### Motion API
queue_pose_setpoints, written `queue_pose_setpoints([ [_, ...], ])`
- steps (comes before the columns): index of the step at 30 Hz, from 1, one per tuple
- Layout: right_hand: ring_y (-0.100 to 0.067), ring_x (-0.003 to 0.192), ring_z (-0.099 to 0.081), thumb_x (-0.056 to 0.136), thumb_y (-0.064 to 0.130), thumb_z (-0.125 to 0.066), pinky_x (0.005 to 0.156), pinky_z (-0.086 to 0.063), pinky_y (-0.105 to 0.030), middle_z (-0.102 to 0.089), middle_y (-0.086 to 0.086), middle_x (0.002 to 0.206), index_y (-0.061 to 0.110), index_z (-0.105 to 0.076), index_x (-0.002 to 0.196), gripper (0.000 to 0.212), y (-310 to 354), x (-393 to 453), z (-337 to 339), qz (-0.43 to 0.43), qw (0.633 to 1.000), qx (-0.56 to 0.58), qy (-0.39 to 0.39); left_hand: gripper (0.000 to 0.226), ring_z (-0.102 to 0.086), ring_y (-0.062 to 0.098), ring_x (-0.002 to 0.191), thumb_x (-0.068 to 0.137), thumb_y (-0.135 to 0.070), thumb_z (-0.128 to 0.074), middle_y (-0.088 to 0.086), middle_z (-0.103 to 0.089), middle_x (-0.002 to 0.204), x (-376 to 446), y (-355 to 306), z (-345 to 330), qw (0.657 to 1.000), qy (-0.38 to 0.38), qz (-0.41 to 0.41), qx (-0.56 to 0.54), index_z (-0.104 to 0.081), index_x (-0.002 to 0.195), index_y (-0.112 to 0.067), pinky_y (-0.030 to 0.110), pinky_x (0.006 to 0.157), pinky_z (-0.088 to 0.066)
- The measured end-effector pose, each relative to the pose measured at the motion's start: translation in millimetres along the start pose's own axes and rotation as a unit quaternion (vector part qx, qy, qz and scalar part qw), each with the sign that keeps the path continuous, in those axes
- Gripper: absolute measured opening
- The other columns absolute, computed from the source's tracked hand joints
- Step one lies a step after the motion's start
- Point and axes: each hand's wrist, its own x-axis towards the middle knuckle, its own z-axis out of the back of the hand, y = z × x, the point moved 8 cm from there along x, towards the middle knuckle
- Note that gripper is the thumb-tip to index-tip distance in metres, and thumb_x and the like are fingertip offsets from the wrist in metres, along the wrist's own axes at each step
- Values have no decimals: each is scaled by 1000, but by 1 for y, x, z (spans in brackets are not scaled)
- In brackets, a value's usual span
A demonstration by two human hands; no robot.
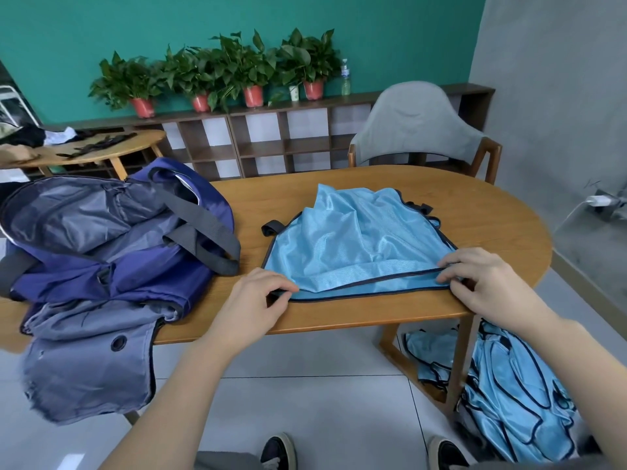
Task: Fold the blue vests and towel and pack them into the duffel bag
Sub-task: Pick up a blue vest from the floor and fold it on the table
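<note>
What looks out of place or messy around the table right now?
A heap of blue vests lies on the floor by the table leg, unfolded. The duffel bag sprawls open, its grey flap hanging over the table edge.

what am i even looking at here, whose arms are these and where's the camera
There is no machine here: the arms belong to a person wearing a wide-angle camera on the head, so the single picture looks forward and down at their own hands.

On the oval wooden table lies a shiny light blue mesh vest with dark trim. The left hand pinches its near left corner, and the right hand pinches its near right edge, both at the hem closest to the person.

To the left sits an open navy blue fabric duffel bag with grey straps, part of it hanging over the table edge. A pile of more light blue vests lies on the floor by the table leg at the right.
</note>
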Motion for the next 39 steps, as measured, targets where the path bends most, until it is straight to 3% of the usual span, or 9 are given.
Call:
queue_pose_setpoints([
  [4, -14, 112, -60, 82, -1, -76, 96, -46, -43, -72, 8, 110, 22, -79, 96, 27, 6, 1, -6, 10, 1000, -20, 8, 18, -59, -1, 98, 93, -18, -70, -24, -69, 97, 4, 7, -3, 999, 1, 24, 40, -76, 102, -32, 27, 91, -50],
  [9, -10, 105, -63, 88, -2, -71, 100, -40, -29, -72, 11, 105, 18, -79, 102, 26, -2, 1, -7, -20, 1000, 3, 7, 16, -60, -3, 96, 93, -28, -71, -20, -67, 102, 10, 17, -3, 995, 47, 85, 37, -76, 107, -35, 13, 89, -44],
  [14, -8, 105, -59, 90, -1, -68, 102, -42, -29, -65, 17, 104, 19, -78, 103, 26, -5, -1, -8, -41, 999, 25, 6, 14, -61, -1, 94, 91, -29, -73, -19, -67, 97, 16, 17, -1, 995, 53, 70, 44, -79, 104, -25, 21, 91, -49],
  [22, -10, 106, -60, 91, -1, -67, 104, -42, -31, -65, 16, 105, 18, -78, 103, 26, -5, -2, -7, -55, 998, 35, 2, 8, -55, 4, 92, 96, -22, -65, -16, -62, 92, 16, 13, -7, 994, 43, 29, 95, -70, 90, -24, 37, 88, -51],
  [32, -10, 108, -60, 92, 0, -65, 105, -43, -32, -66, 15, 107, 19, -78, 105, 26, -5, -3, -8, -61, 997, 37, 3, 10, -63, 7, 90, 90, -22, -70, -12, -70, 96, 33, 1, -3, 979, 112, 53, 159, -78, 95, -23, 29, 86, -55],
  [39, -10, 107, -60, 92, -1, -66, 104, -43, -31, -66, 15, 106, 20, -78, 104, 26, -4, -2, -7, -53, 998, 35, 1, 6, -61, 7, 84, 82, -16, -76, -13, -65, 88, 29, 13, -3, 990, 64, 81, 92, -75, 82, -23, 35, 82, -56],
])
